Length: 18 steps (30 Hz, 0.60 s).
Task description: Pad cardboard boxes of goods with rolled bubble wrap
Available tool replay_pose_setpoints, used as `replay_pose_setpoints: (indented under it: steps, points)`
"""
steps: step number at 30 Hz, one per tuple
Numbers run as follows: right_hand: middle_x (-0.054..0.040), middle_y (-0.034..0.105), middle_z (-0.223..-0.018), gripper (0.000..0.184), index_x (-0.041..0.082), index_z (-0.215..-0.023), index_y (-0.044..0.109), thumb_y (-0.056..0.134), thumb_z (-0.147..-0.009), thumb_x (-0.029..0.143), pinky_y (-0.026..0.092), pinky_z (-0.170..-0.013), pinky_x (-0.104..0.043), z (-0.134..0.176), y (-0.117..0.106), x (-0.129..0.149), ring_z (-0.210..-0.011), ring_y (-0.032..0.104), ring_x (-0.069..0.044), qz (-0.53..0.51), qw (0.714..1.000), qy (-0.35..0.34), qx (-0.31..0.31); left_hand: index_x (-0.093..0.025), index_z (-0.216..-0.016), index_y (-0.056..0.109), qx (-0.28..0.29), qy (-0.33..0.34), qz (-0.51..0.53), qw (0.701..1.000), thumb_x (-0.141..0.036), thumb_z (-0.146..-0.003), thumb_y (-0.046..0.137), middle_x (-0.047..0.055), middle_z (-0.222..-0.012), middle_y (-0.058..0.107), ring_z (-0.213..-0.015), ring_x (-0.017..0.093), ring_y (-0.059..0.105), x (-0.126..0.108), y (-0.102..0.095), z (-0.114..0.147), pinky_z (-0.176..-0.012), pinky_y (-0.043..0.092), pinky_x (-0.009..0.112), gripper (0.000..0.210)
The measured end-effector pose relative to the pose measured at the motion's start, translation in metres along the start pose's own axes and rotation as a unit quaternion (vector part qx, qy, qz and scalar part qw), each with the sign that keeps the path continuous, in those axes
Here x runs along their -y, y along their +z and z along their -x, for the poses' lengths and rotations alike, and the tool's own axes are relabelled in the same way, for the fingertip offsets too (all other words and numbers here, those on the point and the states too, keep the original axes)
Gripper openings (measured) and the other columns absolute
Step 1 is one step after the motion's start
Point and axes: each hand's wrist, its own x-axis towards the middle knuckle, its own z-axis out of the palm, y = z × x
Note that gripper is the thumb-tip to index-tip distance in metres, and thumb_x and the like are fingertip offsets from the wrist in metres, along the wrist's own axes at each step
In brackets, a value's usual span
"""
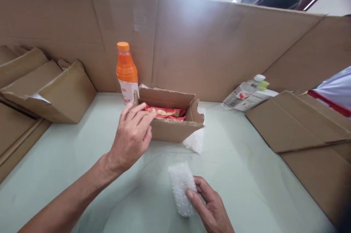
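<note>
A small open cardboard box (172, 132) stands on the pale table with red snack packets (167, 112) inside. My left hand (134, 130) reaches over its left front corner, fingers stretched out and slightly apart by the packets; whether the fingertips touch them I cannot tell. Nearer to me, my right hand (211, 203) pinches a bubble-wrapped item (182, 189) between thumb and fingers. The wrap hides what is in it. Behind the box's left end, an orange drink bottle (127, 74) stands upright. White wrapping material (195, 141) lies by the box's right end.
Cardboard boxes (65, 98) sit at the left, and more cardboard (290, 123) lies at the right. A clear bottle (241, 94) leans near a white package (255, 99) at the back right. A tall cardboard wall (192, 46) closes off the table's far side.
</note>
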Motion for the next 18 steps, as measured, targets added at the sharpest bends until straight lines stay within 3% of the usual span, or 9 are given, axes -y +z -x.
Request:
replay_pose_setpoints:
  steps: [3,5,9,11,13,15,18]
  points:
    - [-0.0025,0.075,-0.085,0.022,0.023,-0.098,0.070,0.060,-0.093,0.042,0.058,-0.066,-0.025,-0.010,-0.026,0.001,-0.073,0.072,-0.019,0.042,0.998,-0.039,-0.041,-0.017,-0.099,0.063,0.018,0.006,0.026,0.999,0.003,-0.083,0.050,0.003,-0.093,0.072,-0.095,0.020,0.066,0.007,0.009,0.000,-0.114,0.037,0.057,0.029]
    - [-0.0026,0.076,-0.087,0.018,0.025,-0.095,0.073,0.069,-0.087,0.041,0.059,-0.067,-0.026,-0.016,-0.049,0.006,-0.075,0.073,-0.020,0.076,0.989,-0.088,-0.093,-0.017,-0.095,0.062,0.027,0.017,0.055,0.998,0.003,-0.082,0.050,0.002,-0.091,0.070,-0.089,0.017,0.064,0.007,0.005,0.010,-0.115,0.036,0.056,0.027]
    - [-0.0044,0.076,-0.102,0.022,0.032,-0.099,0.076,0.079,-0.080,0.042,0.059,-0.078,-0.033,-0.029,-0.092,0.040,-0.094,0.072,-0.024,0.092,0.949,-0.171,-0.249,-0.017,-0.101,0.063,0.055,0.035,0.094,0.993,0.004,-0.083,0.051,0.003,-0.092,0.068,-0.091,0.017,0.062,-0.006,-0.026,0.040,-0.117,0.035,0.055,0.030]
    - [-0.0060,0.074,-0.107,0.022,0.033,-0.101,0.076,0.078,-0.082,0.042,0.057,-0.081,-0.034,-0.040,-0.101,0.070,-0.098,0.070,-0.024,0.098,0.935,-0.197,-0.278,-0.017,-0.104,0.064,0.057,0.026,0.095,0.994,0.005,-0.084,0.052,0.003,-0.092,0.069,-0.092,0.016,0.062,-0.015,-0.043,0.057,-0.117,0.035,0.055,0.032]
    - [-0.0062,0.073,-0.104,0.017,0.032,-0.100,0.075,0.074,-0.086,0.042,0.056,-0.077,-0.034,-0.057,-0.096,0.102,-0.093,0.070,-0.022,0.150,0.935,-0.240,-0.213,-0.017,-0.104,0.065,0.055,0.010,0.095,0.994,0.004,-0.084,0.053,0.003,-0.091,0.069,-0.092,0.017,0.063,-0.024,-0.056,0.072,-0.116,0.036,0.053,0.032]
    - [-0.0044,0.073,-0.096,0.014,0.031,-0.100,0.074,0.067,-0.091,0.041,0.054,-0.072,-0.032,-0.079,-0.078,0.128,-0.085,0.069,-0.019,0.227,0.926,-0.295,-0.071,-0.018,-0.103,0.065,0.050,-0.002,0.101,0.994,0.003,-0.084,0.053,0.003,-0.090,0.070,-0.091,0.017,0.064,-0.030,-0.063,0.081,-0.115,0.038,0.050,0.030]
    - [-0.0023,0.073,-0.085,0.016,0.027,-0.097,0.072,0.062,-0.093,0.038,0.050,-0.070,-0.032,-0.110,-0.037,0.145,-0.076,0.067,-0.019,0.317,0.883,-0.325,0.120,-0.018,-0.102,0.066,0.037,-0.010,0.108,0.993,0.001,-0.085,0.052,0.003,-0.090,0.071,-0.088,0.016,0.065,-0.033,-0.064,0.084,-0.113,0.040,0.047,0.029]
